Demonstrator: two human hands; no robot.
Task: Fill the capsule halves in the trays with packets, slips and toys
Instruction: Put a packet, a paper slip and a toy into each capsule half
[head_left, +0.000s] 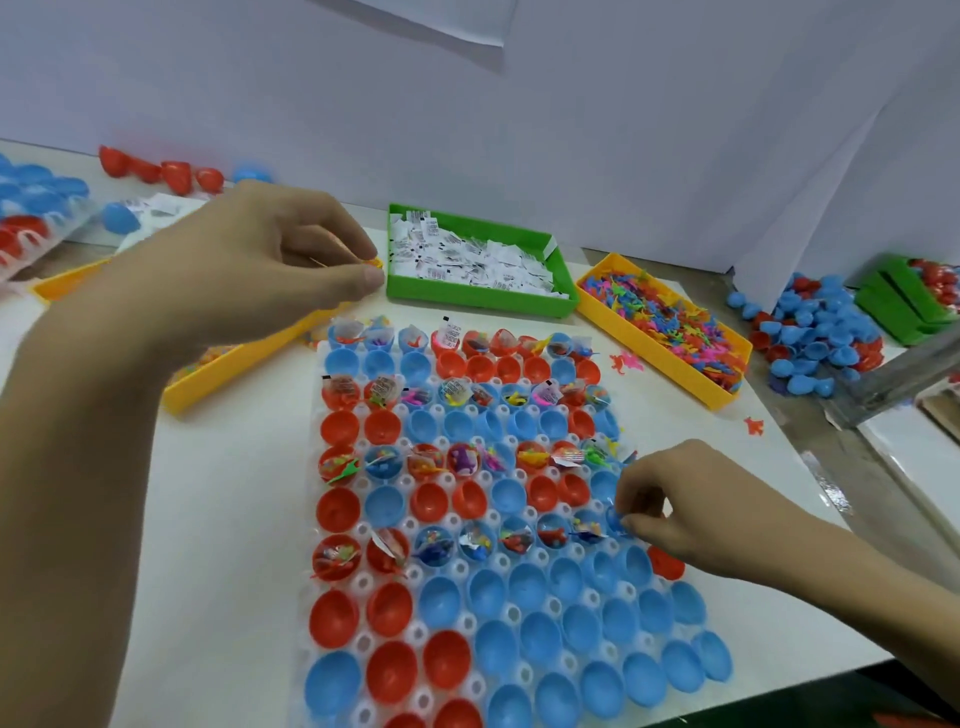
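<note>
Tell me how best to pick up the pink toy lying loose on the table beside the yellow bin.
Pinch the pink toy across its narrow body from straight above. It lies flat on the table, limbs splayed, so probably only its top is reachable.

Capsule halves (441, 670) in the white tray (519, 616): red and blue. Green bin (483, 301): white slips (467, 262) printed black. Yellow bin (670, 371) toward the table's right edge: toys (660, 317) in mixed pink, orange, green, blue. Table (234, 519) is white.
</note>
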